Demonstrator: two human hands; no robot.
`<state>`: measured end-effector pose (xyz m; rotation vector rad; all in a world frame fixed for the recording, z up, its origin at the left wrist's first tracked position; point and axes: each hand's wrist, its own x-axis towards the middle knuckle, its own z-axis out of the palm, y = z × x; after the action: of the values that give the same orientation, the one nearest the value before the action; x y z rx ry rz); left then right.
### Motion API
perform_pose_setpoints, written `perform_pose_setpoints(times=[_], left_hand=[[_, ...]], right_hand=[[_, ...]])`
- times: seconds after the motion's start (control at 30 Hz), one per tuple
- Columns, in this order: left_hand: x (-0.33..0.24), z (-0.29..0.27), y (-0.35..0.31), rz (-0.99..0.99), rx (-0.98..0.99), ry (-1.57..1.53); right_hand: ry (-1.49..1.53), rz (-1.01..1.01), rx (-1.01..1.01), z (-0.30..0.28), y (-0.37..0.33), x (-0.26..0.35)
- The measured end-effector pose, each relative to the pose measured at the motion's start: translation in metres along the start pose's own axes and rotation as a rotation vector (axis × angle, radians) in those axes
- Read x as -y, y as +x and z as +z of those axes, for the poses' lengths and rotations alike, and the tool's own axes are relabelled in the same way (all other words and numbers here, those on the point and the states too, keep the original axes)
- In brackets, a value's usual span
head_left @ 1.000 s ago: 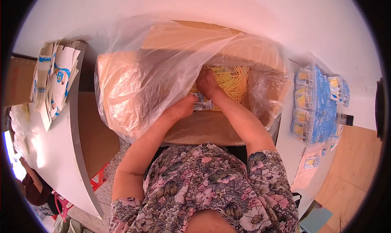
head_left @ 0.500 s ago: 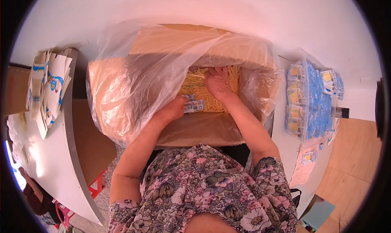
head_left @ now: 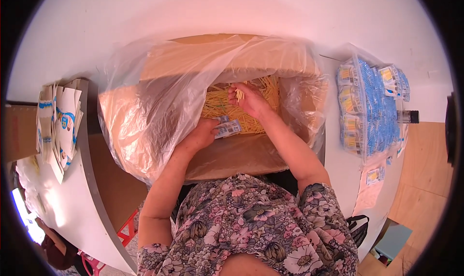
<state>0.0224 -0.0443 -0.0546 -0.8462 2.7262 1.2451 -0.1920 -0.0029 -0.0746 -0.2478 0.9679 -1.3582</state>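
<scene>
Right hand (head_left: 247, 99): fingers closed around a small bunch of yellow sticks (head_left: 239, 93).
Left hand (head_left: 202, 134): gripping flat printed packets (head_left: 228, 128).
Loose sticks (head_left: 220, 104): below both hands, inside a cardboard box (head_left: 232, 38) draped with clear plastic (head_left: 150, 116).
White table (head_left: 340, 174), right: stacked blue-edged packs (head_left: 374, 114).

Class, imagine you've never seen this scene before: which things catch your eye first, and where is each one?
First comes the big cardboard box in the middle, draped in clear plastic, with a heap of thin yellow sticks inside. Over it, the right hand holds several sticks and the left hand holds small packets. Far right, stacked blue packs stand out.
</scene>
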Motion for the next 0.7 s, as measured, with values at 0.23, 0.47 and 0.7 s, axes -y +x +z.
perform_pose_setpoints(times=[0.23,0.47,0.7], left_hand=[[-0.004,-0.018,0.007,-0.095,-0.095,-1.280],[0.003,-0.014,0.006,-0.136,-0.086,-1.253],[-0.012,-0.015,0.002,0.021,0.184,-1.488]], right_hand=[[-0.526,0.175,0.081,0.004,-0.045,-0.005],[-0.872,0.198,0.303,0.017,-0.068,0.001],[-0.961,0.328,0.399,0.016,-0.070,-0.008]])
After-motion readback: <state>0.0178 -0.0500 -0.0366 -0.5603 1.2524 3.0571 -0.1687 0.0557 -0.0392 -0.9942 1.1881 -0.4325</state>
